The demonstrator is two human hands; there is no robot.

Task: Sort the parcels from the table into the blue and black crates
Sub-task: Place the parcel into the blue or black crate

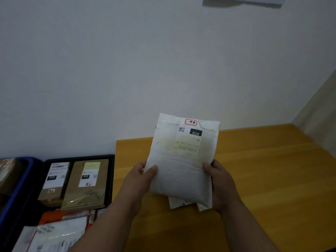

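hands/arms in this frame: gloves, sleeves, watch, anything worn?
Nothing worn that shows. The left hand and right hand are both bare, no gloves, no rings visible. Both forearms are bare down to the bottom edge of the frame, with no sleeve cuff, watch or wristband in view. Anything above that is out of frame.

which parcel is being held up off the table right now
The white padded parcel with the black 010 label, gripped by the left hand and right hand. The brown parcels lie in the black crate.
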